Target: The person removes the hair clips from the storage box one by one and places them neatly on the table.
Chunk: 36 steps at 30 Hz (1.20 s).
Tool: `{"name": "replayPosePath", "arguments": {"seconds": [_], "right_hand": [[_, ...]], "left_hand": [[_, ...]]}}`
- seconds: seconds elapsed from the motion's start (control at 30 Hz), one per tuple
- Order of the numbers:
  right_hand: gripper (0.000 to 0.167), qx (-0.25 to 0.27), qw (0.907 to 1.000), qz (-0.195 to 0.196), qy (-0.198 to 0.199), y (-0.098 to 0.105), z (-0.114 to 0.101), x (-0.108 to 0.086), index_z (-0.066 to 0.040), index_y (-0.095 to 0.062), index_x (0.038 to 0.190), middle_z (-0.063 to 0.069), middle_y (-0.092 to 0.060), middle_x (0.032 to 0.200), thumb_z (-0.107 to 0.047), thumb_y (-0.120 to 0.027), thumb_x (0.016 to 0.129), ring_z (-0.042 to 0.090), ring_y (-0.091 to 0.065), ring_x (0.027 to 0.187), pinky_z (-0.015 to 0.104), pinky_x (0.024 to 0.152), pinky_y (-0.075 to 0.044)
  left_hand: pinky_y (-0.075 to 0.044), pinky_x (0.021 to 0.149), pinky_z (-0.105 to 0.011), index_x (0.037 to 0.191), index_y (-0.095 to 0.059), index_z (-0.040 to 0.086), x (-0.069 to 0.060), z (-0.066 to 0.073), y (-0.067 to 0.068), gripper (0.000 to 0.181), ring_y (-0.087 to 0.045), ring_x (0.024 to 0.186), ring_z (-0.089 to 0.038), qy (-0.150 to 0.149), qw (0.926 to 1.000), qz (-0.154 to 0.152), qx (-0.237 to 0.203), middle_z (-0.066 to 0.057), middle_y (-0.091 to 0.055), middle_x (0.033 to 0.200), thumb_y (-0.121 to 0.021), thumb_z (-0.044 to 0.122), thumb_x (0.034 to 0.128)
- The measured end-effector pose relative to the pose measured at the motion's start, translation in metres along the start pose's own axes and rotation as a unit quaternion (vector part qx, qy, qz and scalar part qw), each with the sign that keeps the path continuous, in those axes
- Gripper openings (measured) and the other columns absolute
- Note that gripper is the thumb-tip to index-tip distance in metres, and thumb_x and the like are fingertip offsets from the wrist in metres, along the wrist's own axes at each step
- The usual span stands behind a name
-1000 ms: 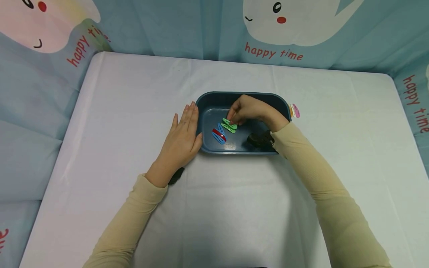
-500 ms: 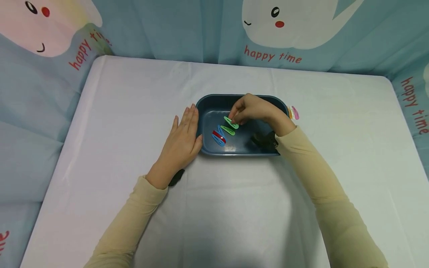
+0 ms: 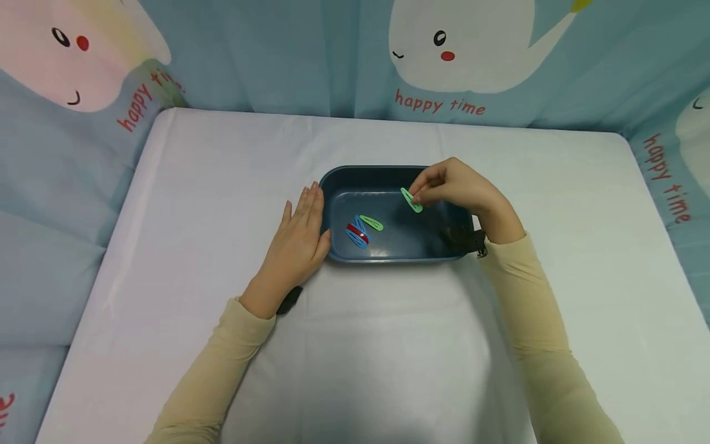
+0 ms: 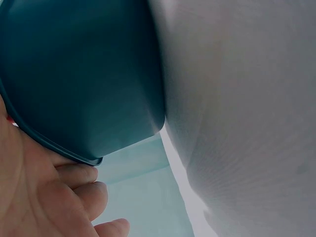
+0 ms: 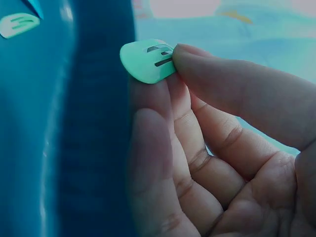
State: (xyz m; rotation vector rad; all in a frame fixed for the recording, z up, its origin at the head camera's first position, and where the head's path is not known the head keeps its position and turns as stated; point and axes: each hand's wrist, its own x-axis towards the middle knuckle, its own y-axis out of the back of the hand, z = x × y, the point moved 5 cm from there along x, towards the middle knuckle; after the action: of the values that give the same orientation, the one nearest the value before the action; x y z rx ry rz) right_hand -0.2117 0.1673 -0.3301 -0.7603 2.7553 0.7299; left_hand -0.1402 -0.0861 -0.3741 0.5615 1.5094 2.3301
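Between thumb and fingertips, the right hand point(image 3: 463, 188) pinches a light green hair clip point(image 3: 412, 200) above the right part of a dark blue tray point(image 3: 388, 259). The right wrist view shows the pinched clip point(image 5: 150, 60) close up beside the tray wall. With straight fingers, the left hand point(image 3: 294, 246) rests against the tray's left end; in the left wrist view its fingers point(image 4: 81, 185) touch the rim. Inside the tray lie another green clip point(image 3: 371, 222) and, touching or close together, blue clips point(image 3: 357, 239) with a red one point(image 3: 357, 233).
A white cloth point(image 3: 388, 345) covers the table. Behind its far edge hangs a blue curtain point(image 3: 277, 61) with printed figures and red lettering. Dark devices are strapped at both wrists, the right one point(image 3: 463, 239) over the tray's right end.
The right hand has lifted one green clip from beside the other and moved right with it. Pink and orange clips at the tray's right end are no longer visible. The left hand stays at the tray.
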Motion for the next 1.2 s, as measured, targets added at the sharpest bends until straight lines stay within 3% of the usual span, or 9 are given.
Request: {"name": "replayPosePath", "arguments": {"seconds": [0.17,0.3,0.7,0.93,1.2], "right_hand": [[0.012,0.032,0.9986,0.037,0.019,0.009,0.013,-0.005,0.007,-0.069,0.093,0.004,-0.069,0.078,-0.002,-0.065,0.085,0.026,-0.064,0.075,0.034,0.074,-0.053],[0.013,0.061,0.9965,0.043,0.037,0.014,0.022,-0.004,0.008,-0.068,0.094,0.003,-0.069,0.077,-0.001,-0.065,0.085,0.020,-0.065,0.074,0.032,0.075,-0.053],[0.019,0.077,0.9944,0.054,0.047,0.023,0.035,0.001,0.011,-0.065,0.098,0.001,-0.068,0.078,-0.004,-0.066,0.087,0.020,-0.065,0.075,0.029,0.075,-0.052],[0.014,0.115,0.9906,0.047,0.056,0.015,0.055,-0.006,0.010,-0.065,0.096,0.001,-0.068,0.078,-0.001,-0.063,0.087,0.017,-0.065,0.074,0.032,0.074,-0.053],[0.007,0.145,0.9868,0.045,0.057,0.004,0.072,-0.025,-0.001,-0.068,0.090,0.002,-0.068,0.076,0.001,-0.062,0.087,0.018,-0.065,0.072,0.031,0.072,-0.053]], "left_hand": [[-0.009,0.111,-0.054,0.147,-0.013,-0.008,0.002,-0.010,-0.004,0.065,-0.008,0.143,-0.029,0.002,1.0000,-0.001,0.000,-0.019,-0.010,0.155,-0.039,0.021,0.0961],[-0.007,0.111,-0.053,0.148,-0.012,-0.007,0.005,-0.017,-0.006,0.064,-0.007,0.143,-0.028,0.004,1.0000,0.004,-0.001,-0.018,-0.009,0.155,-0.037,0.022,0.0968],[-0.009,0.110,-0.054,0.148,-0.010,-0.006,0.016,-0.028,-0.015,0.064,-0.007,0.143,-0.029,0.007,0.9999,0.014,-0.005,-0.018,-0.008,0.156,-0.038,0.019,0.0967],[-0.012,0.110,-0.055,0.148,-0.011,-0.007,0.004,-0.025,-0.025,0.065,-0.010,0.143,-0.029,0.003,0.9999,0.016,-0.003,-0.017,-0.010,0.156,-0.040,0.018,0.0955],[-0.013,0.110,-0.055,0.148,-0.013,-0.006,-0.015,-0.016,-0.034,0.066,-0.011,0.143,-0.028,-0.001,0.9996,0.020,-0.018,-0.017,-0.011,0.156,-0.042,0.017,0.0945]]}}
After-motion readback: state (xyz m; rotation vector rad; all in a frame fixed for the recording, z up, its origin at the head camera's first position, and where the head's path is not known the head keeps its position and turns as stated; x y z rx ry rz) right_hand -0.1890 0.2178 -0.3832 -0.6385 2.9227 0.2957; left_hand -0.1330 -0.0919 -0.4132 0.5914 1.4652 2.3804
